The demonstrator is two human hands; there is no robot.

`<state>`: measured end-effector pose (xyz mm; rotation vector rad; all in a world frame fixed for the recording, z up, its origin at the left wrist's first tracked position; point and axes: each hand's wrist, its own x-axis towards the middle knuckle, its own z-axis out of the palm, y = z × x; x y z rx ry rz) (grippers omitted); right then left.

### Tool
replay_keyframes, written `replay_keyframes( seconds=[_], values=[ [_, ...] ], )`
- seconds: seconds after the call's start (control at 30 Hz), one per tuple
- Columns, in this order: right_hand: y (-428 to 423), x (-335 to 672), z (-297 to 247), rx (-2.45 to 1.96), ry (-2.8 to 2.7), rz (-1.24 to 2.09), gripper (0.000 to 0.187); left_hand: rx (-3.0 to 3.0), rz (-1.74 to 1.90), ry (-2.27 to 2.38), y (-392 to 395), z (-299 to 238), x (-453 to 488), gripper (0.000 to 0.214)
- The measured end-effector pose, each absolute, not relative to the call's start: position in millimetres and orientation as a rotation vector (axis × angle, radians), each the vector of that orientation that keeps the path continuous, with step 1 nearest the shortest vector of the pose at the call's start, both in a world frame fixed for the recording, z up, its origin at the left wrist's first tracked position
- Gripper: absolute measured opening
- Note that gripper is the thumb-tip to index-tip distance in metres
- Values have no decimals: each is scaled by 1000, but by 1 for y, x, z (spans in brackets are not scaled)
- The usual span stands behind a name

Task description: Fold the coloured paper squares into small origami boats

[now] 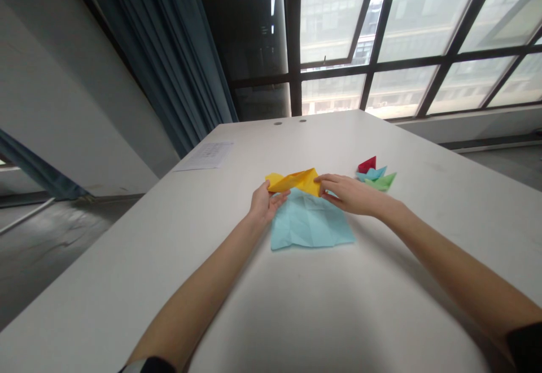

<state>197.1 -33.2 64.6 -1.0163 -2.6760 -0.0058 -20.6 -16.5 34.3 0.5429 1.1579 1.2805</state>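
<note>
A folded yellow paper (296, 181) is held just above a white table (296, 305). My left hand (265, 202) pinches its left end, fingers closed on the paper. My right hand (347, 192) grips its right end between thumb and fingers. Beneath the yellow piece lies a creased light blue paper sheet (309, 223), flat on the table between my wrists.
Three small folded paper shapes lie to the right: red (367, 164), light blue (372, 173) and green (383, 181). A printed white sheet (206, 155) rests near the table's far left edge. Large windows (402, 34) and a dark curtain (169, 51) stand behind.
</note>
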Motion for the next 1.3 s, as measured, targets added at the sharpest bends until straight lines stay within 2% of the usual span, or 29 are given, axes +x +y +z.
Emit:
replay_keyframes(
  seconds=[0.23,0.43,0.7,1.0,1.17,1.3],
  values=[
    [-38,192,72,-1300,-2480,-93,33,1092,1289,1230,-20,21,-10,25],
    [-37,194,64,-1290,-2308,-92,19,1405,1245,1123,-26,19,-6,37],
    [-38,188,63,-1151,-2415,160,19,1370,1193,1029,-31,25,1,43],
    [-38,185,62,-1291,-2357,264,21,1400,1084,975,-41,34,6,47],
    [-29,191,57,-1256,-2205,474,20,1182,1042,952,-39,30,4,29],
    [-25,193,56,-1164,-2007,840,17,1000,1044,968,-37,27,3,14]
  ],
)
